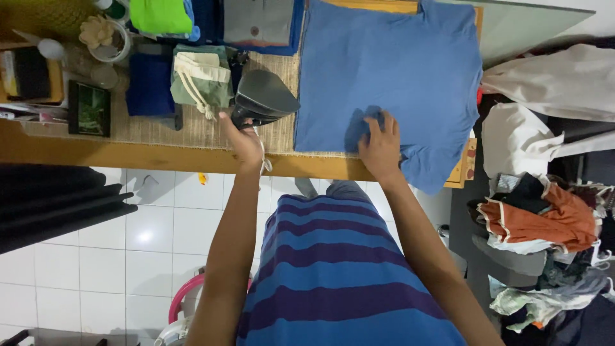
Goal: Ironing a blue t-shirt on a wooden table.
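Blue shirt [391, 70] lies under right hand [380, 146]; left hand [245, 140] apparently grips iron [262, 97].

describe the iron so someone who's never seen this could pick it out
On the wooden table, look left of the spread blue shirt, on the woven mat. The iron is the dark grey pointed wedge gripped by the left hand, beside a pale drawstring bag.

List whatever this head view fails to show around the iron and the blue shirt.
- Iron: its handle is hidden inside the left hand.
- Blue shirt: its top is cut off by the picture's upper edge.
- Right hand: its fingertips are buried in a shirt fold.
- Clothes pile: cut off by the right edge.
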